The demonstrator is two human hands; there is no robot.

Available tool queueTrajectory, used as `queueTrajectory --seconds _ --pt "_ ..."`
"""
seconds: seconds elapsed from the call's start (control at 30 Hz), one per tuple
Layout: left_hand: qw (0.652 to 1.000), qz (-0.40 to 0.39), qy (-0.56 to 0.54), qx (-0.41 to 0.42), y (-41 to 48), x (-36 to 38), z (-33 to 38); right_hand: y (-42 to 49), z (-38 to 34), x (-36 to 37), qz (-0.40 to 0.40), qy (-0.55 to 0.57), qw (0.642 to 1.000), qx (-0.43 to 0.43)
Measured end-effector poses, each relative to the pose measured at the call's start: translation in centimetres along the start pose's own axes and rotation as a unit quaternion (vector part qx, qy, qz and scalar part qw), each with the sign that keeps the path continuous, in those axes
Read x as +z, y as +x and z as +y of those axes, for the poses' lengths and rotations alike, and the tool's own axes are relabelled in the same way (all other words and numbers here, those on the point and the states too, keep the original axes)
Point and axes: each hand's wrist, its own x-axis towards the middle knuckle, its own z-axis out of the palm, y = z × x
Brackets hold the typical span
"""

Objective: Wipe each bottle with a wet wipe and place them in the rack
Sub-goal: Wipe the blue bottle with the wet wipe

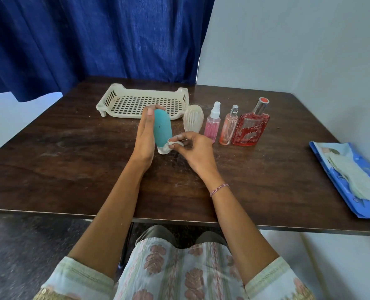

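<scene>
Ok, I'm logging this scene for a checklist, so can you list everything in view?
table: one, dark brown, centre
rack: one, cream, far side of table
teal bottle: one, teal with white cap, cap down, in front of rack
wipe: one, white, at the teal bottle's cap end
ribbed bottle: one, cream, right of teal bottle
pink spray bottle: one, pink, next in row
slim spray bottle: one, peach-pink, silver top
perfume bottle: one, red, right end of row
wipe pack: one, blue, table's right edge
curtain: one, dark blue, behind table
left hand: holds teal bottle
right hand: pinches wipe
</scene>
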Motion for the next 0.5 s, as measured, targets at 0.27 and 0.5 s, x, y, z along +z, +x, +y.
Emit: queueTrajectory --seconds 0.27,0.5 --pt "0.999 -0.022 -0.030 -0.015 -0.14 -0.17 0.14 0.03 0.05 -0.02 0.007 -0.001 1.000 0.003" --pt "0.999 -0.026 0.006 -0.024 -0.06 -0.25 0.01 -0.16 -0.21 -0.26 0.015 0.001 1.000 -0.001"
